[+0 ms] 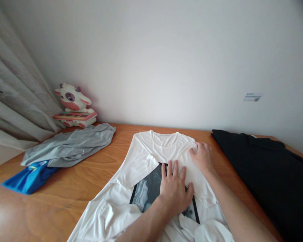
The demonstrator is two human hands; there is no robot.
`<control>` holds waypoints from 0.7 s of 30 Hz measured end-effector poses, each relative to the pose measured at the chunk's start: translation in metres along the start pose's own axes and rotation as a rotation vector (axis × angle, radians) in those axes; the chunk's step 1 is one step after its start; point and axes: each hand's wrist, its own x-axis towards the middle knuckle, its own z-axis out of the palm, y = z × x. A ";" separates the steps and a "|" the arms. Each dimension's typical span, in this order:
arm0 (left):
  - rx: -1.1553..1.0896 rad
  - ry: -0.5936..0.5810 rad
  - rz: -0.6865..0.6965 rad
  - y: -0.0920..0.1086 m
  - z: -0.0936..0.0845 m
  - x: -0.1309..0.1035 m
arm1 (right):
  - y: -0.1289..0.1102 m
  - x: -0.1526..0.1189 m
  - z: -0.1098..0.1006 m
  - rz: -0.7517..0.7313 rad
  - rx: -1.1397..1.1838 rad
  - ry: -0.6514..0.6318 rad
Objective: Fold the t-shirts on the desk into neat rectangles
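A white T-shirt (138,148) with a dark printed picture (151,183) on its front lies spread out, neckline toward the wall. Its left sleeve is folded inward over the chest, and the lower part is rumpled. Flat on the print rests my left hand (173,188), fingers spread and palm down. My right hand (204,156) is at the shirt's right shoulder edge, with its fingers curled over the fabric and the thumb on top. The cloth under both palms is hidden.
On the left lie a crumpled grey garment (73,144) and a blue cloth (31,178). A toy cow keyboard (75,107) stands behind them beside the curtain (17,74). Dark folded clothing (262,171) covers the right side of the wooden table (73,195). A wall (171,67) borders the back.
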 end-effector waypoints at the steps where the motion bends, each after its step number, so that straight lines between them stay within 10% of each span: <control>1: 0.000 -0.007 0.001 0.000 0.000 0.000 | -0.003 -0.001 -0.002 -0.005 -0.027 -0.006; 15: -0.042 -0.002 0.011 -0.002 0.000 0.000 | 0.015 0.003 -0.024 -0.093 0.096 -0.487; 21: -0.039 0.013 0.016 -0.004 0.001 0.000 | 0.054 -0.044 -0.030 -0.073 0.691 -0.198</control>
